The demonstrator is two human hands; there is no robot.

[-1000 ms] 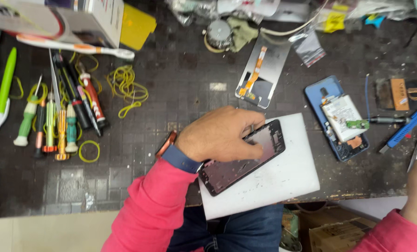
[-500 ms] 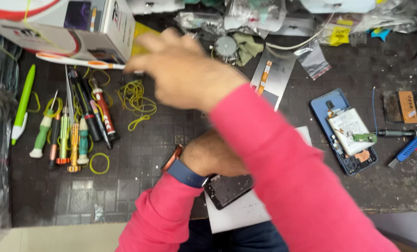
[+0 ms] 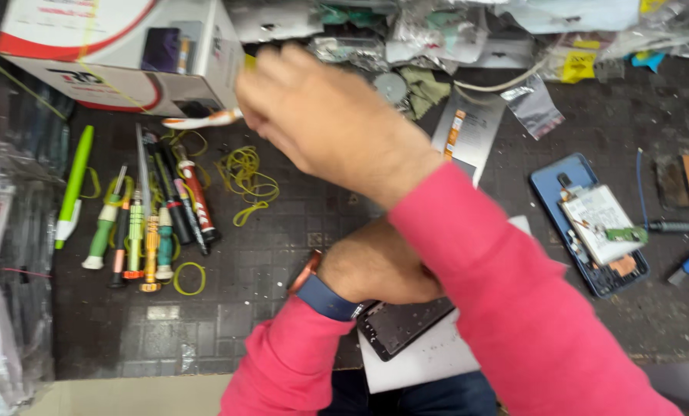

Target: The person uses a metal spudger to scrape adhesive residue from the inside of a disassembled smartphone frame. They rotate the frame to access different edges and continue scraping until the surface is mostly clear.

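Both sleeves (image 3: pixel 514 308) are pink; the wristband (image 3: pixel 325 299) is dark blue. The mat (image 3: pixel 283 223) is dark grey with a grid pattern. The rubber bands (image 3: pixel 246 176) are yellow. The screwdrivers (image 3: pixel 148 223) have green, orange, teal, black and red handles. The open phone case (image 3: pixel 591 223) is blue. The box (image 3: pixel 113 54) is white with red bands.

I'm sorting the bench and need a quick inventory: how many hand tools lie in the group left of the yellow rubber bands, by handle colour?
Green-handled screwdrivers: 3
Orange-handled screwdriver: 1
Red-handled tool: 1
Black-handled tools: 2, possibly more where they overlap
Total: 7, roughly. The right hand holds a white-and-orange tool above them; the left hand rests on the dark phone.
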